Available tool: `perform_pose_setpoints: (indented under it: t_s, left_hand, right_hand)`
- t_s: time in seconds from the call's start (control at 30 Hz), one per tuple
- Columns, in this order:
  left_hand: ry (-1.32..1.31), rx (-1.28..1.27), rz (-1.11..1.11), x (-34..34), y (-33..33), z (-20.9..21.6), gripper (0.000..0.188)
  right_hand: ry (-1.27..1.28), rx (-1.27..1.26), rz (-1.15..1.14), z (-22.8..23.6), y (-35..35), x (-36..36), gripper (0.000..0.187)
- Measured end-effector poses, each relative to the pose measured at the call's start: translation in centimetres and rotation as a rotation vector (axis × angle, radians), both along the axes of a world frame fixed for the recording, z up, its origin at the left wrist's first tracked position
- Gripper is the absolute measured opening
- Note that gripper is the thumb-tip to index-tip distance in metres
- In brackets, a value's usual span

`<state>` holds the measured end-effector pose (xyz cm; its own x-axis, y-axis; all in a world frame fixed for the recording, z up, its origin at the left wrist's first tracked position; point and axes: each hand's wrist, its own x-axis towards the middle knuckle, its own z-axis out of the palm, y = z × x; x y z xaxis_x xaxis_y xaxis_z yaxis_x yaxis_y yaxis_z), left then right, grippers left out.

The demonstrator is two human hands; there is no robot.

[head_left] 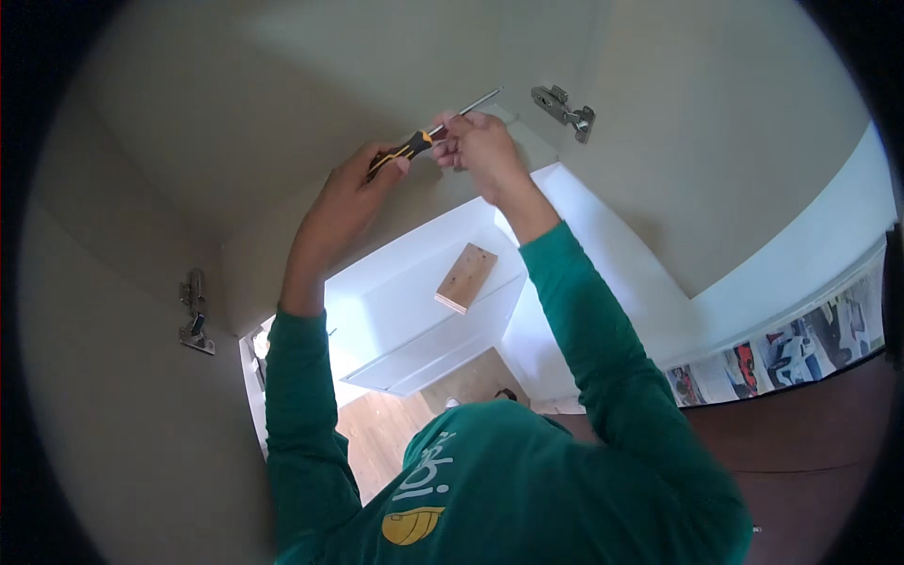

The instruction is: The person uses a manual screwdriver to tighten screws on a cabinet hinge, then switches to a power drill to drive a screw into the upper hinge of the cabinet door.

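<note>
My left hand [350,196] grips the black and yellow handle of a screwdriver [414,144]. Its metal shaft slants up to the right, with the tip bare beyond my fingers. Around the shaft, my right hand [485,151] is closed, fingers curled in front of the handle's end. Whether a small part is also pinched there, I cannot make out. Both arms reach up into a pale cabinet [367,85]. Just right of my right hand, a metal hinge [563,111] is fixed to the side panel, apart from the screwdriver.
A second hinge [196,315] sits on the left panel. Below my hands, a wooden block [466,278] rests on a white surface [377,287]. Pictures of vehicles line a strip [782,353] at the right. Wooden flooring [381,424] shows further down.
</note>
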<state>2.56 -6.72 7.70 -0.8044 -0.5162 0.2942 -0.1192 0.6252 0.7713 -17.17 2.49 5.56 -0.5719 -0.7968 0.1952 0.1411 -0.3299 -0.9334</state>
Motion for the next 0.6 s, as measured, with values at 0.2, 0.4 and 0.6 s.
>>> perform_pose_setpoints:
  t_s: [0.2, 0.4, 0.6]
  left_hand:
    - [-0.008, 0.009, -0.109, -3.7, -1.7, -1.0, 0.046]
    - [0.061, 0.049, -0.144, -5.4, -1.4, -2.4, 0.046]
    - [0.029, 0.056, -0.132, -4.7, -0.9, -1.9, 0.048]
  right_hand:
    - [-0.037, -0.076, -0.215, -2.6, -1.0, -3.9, 0.025]
    - [-0.108, -0.134, -0.247, -3.2, -0.4, -5.0, 0.018]
    - [-0.123, -0.064, -0.193, -2.8, 0.2, -4.9, 0.018]
